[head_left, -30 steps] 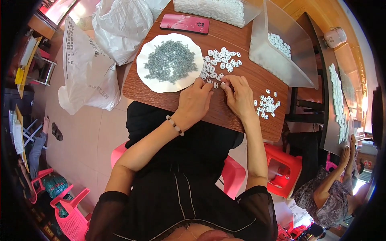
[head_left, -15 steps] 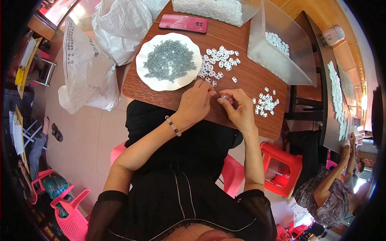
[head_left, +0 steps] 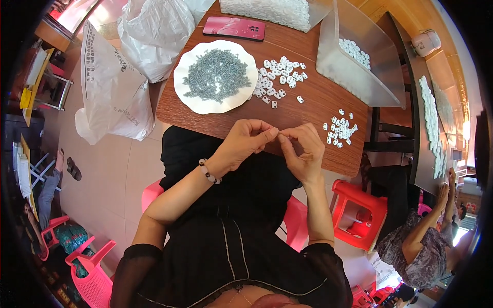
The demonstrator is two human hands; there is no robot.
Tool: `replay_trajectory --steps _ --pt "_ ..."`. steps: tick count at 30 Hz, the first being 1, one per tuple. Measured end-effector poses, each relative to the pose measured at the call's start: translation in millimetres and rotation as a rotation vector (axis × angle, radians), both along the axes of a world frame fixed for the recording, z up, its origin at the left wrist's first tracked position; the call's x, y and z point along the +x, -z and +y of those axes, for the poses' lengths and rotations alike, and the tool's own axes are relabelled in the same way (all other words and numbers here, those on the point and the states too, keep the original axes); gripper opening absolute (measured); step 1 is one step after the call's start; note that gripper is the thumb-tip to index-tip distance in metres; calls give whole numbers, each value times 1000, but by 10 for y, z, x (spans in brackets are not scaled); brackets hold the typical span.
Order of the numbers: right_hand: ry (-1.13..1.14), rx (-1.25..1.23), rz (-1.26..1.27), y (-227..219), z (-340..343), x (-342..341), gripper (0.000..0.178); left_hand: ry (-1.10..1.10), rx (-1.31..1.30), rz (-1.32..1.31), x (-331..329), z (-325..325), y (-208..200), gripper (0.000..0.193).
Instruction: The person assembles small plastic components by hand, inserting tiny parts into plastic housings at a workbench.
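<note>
1. Brown wooden table (head_left: 292, 46): both hands sit above its near edge; take their fingertips as the clock's centre
2. Scalloped white plate (head_left: 179, 82) of slim grey pins (head_left: 213, 72): between 10 and 11 o'clock, nearer the left hand
3. Left hand (head_left: 244, 143) and right hand (head_left: 305, 151): fingertips meeting; whether they pinch anything, I cannot tell
4. Larger heap of white two-holed pieces (head_left: 282, 80): 12 o'clock, beside the plate
5. Smaller heap (head_left: 336, 128): 3 o'clock, nearer the right hand
6. Lone white piece (head_left: 300, 99): 1 o'clock, long axis seemingly slanting 11 to 5
</note>
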State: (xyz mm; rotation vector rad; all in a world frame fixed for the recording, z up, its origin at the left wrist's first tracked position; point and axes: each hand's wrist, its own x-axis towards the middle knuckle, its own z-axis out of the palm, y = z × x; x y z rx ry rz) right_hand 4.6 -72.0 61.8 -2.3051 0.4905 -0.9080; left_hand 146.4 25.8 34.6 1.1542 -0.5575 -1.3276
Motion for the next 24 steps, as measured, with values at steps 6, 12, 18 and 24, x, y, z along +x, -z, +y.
replay_trajectory --steps 6,12,18,24 --pt "-14 183 10 31 11 -37 14 -35 -7 89 -49 -14 15 21" --pt "42 344 62 95 -17 -139 16 -54 -8 -71 -99 -25 -39 19" --pt "128 533 -42 107 20 -162 10 -18 -12 -94 -153 -9 -25 17" --pt "167 916 -23 87 32 -231 18 -24 -20 -128 -180 -9 -12 17"
